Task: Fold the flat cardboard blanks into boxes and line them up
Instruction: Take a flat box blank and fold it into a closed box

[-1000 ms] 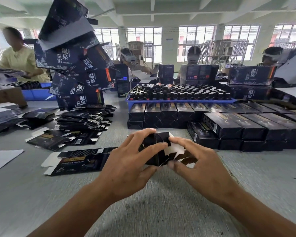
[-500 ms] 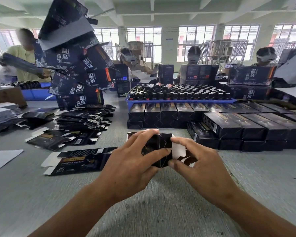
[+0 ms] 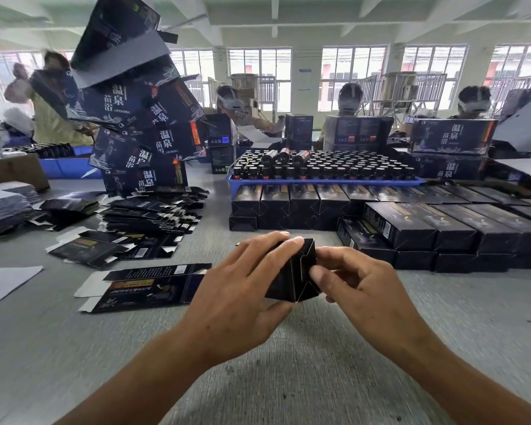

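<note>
Left hand (image 3: pixel 239 289), right hand (image 3: pixel 359 289) hide most of box (image 3: pixel 298 274).

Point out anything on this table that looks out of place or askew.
Three bottles lie on their sides on top of the upright ones in the blue tray. To the left, the tall stack of printed cartons leans unevenly, boxes tilted at different angles. The box in both hands looks normal.

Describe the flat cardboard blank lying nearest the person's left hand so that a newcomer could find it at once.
Start at the grey felt-covered table and find the leaning stack of dark flat cardboard blanks at its left. Nearer the camera lies a single dark unfolded cardboard blank, beside the left hand. Unlike its neighbours, it lies alone, showing an orange label strip.
</note>
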Demonstrator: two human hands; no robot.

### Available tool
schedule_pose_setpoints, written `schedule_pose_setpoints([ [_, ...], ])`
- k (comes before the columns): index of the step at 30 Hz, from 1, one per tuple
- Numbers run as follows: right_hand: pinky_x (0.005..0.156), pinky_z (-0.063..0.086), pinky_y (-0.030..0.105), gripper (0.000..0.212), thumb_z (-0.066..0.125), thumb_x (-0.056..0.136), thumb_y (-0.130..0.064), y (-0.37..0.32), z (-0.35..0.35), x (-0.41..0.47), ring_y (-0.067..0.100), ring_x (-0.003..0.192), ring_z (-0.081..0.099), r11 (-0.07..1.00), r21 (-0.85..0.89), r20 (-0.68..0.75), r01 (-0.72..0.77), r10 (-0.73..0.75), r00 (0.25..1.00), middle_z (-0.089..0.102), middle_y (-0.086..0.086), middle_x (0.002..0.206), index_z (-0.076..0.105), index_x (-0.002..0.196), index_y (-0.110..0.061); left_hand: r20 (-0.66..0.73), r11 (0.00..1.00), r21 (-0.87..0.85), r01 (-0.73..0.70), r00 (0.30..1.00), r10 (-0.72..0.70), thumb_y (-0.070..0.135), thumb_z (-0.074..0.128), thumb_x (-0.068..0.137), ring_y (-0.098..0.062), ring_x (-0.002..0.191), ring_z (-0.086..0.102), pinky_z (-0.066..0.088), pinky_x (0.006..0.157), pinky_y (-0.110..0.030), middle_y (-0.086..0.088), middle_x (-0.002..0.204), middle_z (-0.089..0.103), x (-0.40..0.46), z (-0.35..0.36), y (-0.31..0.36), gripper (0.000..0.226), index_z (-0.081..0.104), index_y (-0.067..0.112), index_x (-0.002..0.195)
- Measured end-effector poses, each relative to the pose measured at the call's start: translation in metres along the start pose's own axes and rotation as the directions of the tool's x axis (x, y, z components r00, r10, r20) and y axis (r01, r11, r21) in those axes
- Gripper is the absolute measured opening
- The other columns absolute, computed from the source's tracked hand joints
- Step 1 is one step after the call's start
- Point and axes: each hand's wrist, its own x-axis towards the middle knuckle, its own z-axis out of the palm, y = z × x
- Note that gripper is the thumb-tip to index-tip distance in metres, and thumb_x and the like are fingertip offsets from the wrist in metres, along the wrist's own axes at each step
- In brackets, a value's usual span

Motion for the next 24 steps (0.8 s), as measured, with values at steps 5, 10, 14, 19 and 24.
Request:
schedule_pose_setpoints([
  [5,0.070,0.056,0.017,0.015,0.069,0.090,-0.030,-0.0014,0.0009,0.0011,0.002,0.082,0.070,0.998,0.068,0.015,-0.006,0.005,1.000,0.074,-0.022,0.091,0.070,0.098,-0.044,0.004,0.999,-0.018,0.031,1.000,-0.031,0.043,0.074,0.080,-0.014,0.132,0.046,0.043,0.101,-0.027,0.004,0.147,0.046,0.0002,0.0003,0.0045,0.088,0.031,0.020,0.153],
  [10,0.067,0.054,0.016,0.012,0.072,0.089,-0.025,-0.0027,0.0018,0.0008,0.004,0.076,0.070,0.993,0.117,-0.016,0.002,0.000,1.000,0.075,-0.017,0.083,0.074,0.090,-0.037,-0.006,0.999,-0.027,0.031,1.000,-0.031,0.039,0.081,0.077,-0.015,0.131,0.047,0.043,0.102,-0.028,0.003,0.146,0.047,0.0000,0.0019,0.0069,0.092,0.032,0.019,0.152],
  [14,0.065,0.049,0.009,0.014,0.073,0.089,-0.024,-0.0040,0.0016,-0.0007,-0.002,0.074,0.068,0.995,0.094,-0.028,0.014,-0.012,1.000,0.073,-0.020,0.081,0.073,0.090,-0.037,0.001,0.999,-0.020,0.040,0.999,-0.040,0.038,0.082,0.076,-0.012,0.131,0.044,0.039,0.101,-0.025,0.005,0.147,0.046,-0.0002,0.0028,0.0078,0.094,0.030,0.020,0.152],
  [19,0.064,0.048,0.008,0.014,0.072,0.089,-0.021,-0.0051,0.0012,-0.0005,-0.003,0.072,0.068,0.996,0.088,-0.047,0.030,-0.026,0.999,0.074,-0.020,0.080,0.074,0.090,-0.035,-0.008,0.997,-0.047,0.053,0.999,-0.054,0.043,0.070,0.078,-0.010,0.131,0.041,0.030,0.102,-0.017,0.010,0.147,0.040,0.0004,0.0025,0.0089,0.087,0.031,0.021,0.153],
  [24,0.063,0.048,0.007,0.012,0.072,0.090,-0.019,-0.0054,-0.0001,-0.0001,-0.004,0.072,0.068,0.994,0.109,-0.028,0.015,-0.012,1.000,0.074,-0.019,0.080,0.075,0.093,-0.030,-0.010,0.998,-0.048,0.049,0.999,-0.049,0.040,0.071,0.078,-0.009,0.132,0.039,0.024,0.103,-0.013,0.013,0.146,0.035,0.0008,0.0028,0.0087,0.086,0.030,0.022,0.152],
])
